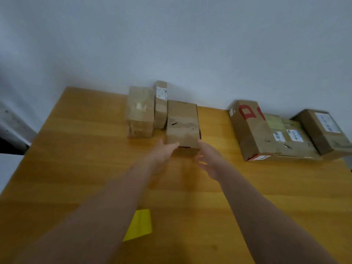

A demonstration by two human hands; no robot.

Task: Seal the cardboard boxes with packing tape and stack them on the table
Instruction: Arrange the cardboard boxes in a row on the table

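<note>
The left hand (165, 151) touched the box (182, 123) just ahead with straight fingers, the right hand (208, 159) hung loosely spread just short, so an uneven grab might have shoved it into the slim box (160, 109).

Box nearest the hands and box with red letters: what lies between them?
Only bare table separates them, in the head view.

Single head view, looking forward-down over table (285, 187), toward wall (171, 44).
</note>
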